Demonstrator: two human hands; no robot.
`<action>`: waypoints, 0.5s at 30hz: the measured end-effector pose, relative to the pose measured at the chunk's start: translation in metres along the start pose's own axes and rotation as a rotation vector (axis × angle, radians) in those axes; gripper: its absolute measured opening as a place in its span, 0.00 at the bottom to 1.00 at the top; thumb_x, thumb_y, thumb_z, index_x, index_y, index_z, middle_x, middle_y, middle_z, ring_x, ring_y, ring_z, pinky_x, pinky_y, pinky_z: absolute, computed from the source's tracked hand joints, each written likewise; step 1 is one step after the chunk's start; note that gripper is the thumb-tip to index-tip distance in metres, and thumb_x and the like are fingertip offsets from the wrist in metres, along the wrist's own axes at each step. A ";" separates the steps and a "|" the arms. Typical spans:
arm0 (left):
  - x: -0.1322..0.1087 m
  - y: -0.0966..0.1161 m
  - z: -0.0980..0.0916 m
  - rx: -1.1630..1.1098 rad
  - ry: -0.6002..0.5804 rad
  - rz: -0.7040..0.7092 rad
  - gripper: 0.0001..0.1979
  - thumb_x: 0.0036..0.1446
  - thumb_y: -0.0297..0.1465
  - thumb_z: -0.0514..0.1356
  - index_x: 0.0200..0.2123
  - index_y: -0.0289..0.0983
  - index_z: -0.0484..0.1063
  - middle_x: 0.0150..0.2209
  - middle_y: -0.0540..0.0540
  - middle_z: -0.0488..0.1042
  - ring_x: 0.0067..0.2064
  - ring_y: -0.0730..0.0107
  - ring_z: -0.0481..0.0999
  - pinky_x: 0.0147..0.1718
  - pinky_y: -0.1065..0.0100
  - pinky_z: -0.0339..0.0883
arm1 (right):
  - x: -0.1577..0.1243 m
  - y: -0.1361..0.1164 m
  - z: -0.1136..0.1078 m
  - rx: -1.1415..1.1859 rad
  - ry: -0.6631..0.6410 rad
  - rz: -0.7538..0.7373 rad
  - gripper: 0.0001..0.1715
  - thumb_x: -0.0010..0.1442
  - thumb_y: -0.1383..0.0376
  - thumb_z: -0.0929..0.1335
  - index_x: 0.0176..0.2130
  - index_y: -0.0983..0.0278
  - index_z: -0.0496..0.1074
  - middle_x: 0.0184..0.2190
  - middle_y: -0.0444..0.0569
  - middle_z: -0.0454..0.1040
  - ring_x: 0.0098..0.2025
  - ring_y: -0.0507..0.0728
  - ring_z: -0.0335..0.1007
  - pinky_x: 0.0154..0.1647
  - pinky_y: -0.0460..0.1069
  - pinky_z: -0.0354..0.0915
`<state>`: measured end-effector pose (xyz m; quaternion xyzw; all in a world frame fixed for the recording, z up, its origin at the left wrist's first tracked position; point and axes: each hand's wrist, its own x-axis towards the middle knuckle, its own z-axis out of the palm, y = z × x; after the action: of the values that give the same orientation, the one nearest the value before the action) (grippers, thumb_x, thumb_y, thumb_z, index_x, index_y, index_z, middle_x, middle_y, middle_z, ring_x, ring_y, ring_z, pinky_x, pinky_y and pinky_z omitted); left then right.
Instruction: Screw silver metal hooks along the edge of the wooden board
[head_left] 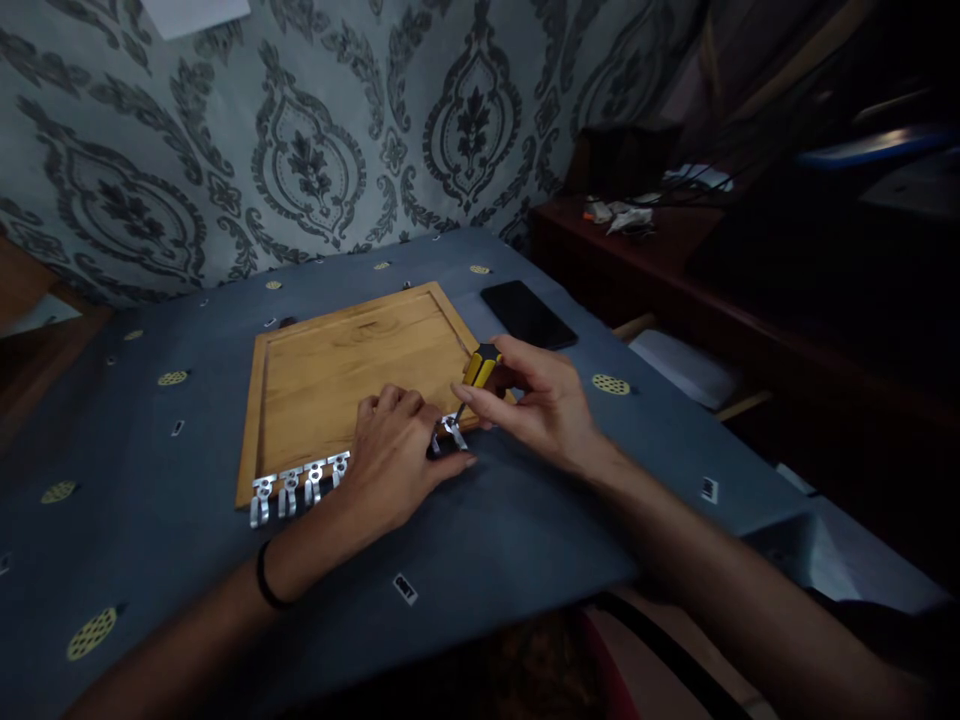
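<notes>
A framed wooden board (360, 365) lies on the cloth-covered table, with a silver metal hook rail (291, 480) along its near edge. My left hand (394, 450) grips the rail against that edge, fingers over the board and thumb in front. It hides the rail's middle; several double hooks show to its left and one to its right. In my right hand (544, 400) is a yellow and black screwdriver (480, 367), pinched by the handle and tilted. Its shaft points down to the rail's right end. Whether a screw sits under the tip is too small to tell.
A black phone (529, 314) lies right of the board on the blue-grey tablecloth (487, 550). Patterned wallpaper (315, 150) rises behind. A dark red desk (660, 250) with small crumpled items adjoins the table at right. The table's near edge is close to my body.
</notes>
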<state>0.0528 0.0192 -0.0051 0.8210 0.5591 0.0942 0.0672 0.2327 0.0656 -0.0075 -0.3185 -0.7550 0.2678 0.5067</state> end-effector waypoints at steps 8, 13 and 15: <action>0.003 0.000 0.000 -0.030 0.009 0.008 0.18 0.60 0.45 0.69 0.47 0.41 0.79 0.45 0.44 0.78 0.52 0.50 0.70 0.48 0.52 0.62 | -0.001 -0.003 -0.002 -0.018 -0.008 0.014 0.21 0.62 0.54 0.74 0.27 0.61 0.65 0.25 0.42 0.66 0.25 0.49 0.63 0.23 0.46 0.61; 0.003 -0.001 -0.001 -0.034 0.005 0.023 0.18 0.59 0.46 0.69 0.45 0.40 0.79 0.45 0.43 0.78 0.52 0.50 0.71 0.48 0.53 0.62 | -0.001 -0.008 -0.003 -0.018 0.020 0.083 0.23 0.60 0.52 0.75 0.26 0.61 0.65 0.23 0.41 0.66 0.24 0.50 0.64 0.23 0.47 0.62; 0.004 -0.001 -0.001 -0.038 0.006 0.021 0.17 0.58 0.45 0.70 0.43 0.39 0.79 0.45 0.43 0.78 0.52 0.50 0.71 0.48 0.53 0.61 | -0.001 -0.009 -0.003 -0.002 0.069 0.117 0.24 0.59 0.50 0.76 0.26 0.60 0.65 0.22 0.41 0.65 0.23 0.51 0.63 0.22 0.48 0.62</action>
<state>0.0532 0.0231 -0.0038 0.8252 0.5487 0.1081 0.0798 0.2339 0.0585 -0.0004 -0.3718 -0.7173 0.2851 0.5158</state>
